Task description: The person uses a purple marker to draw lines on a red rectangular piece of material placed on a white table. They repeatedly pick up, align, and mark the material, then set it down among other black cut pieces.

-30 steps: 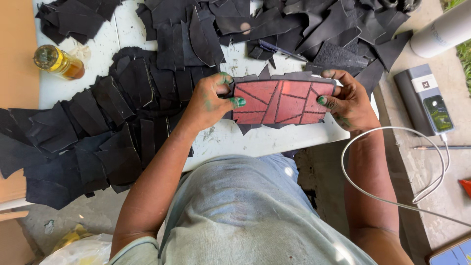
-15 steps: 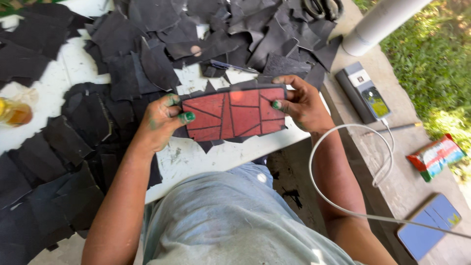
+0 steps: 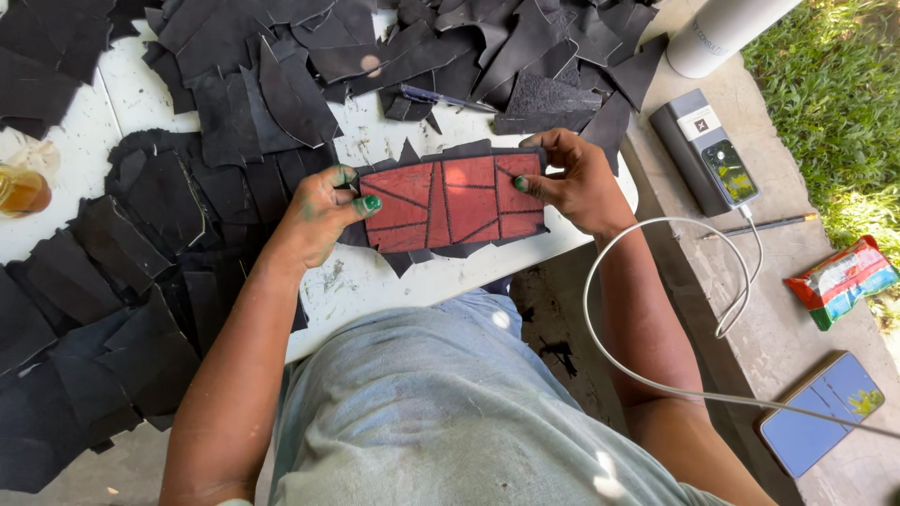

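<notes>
**Counts of what is seen on and beside the table**

Two hands are counted: one left hand and one right hand. One red panel, marked with dark lines, is held between them. Black cut pieces are spread over the one white table in too great a number to be counted. One pen is seen among them, and one amber jar at the left edge. Beside the table are counted one grey power bank, one white cable, one white cylinder, one pencil, one coloured packet and one phone.
</notes>
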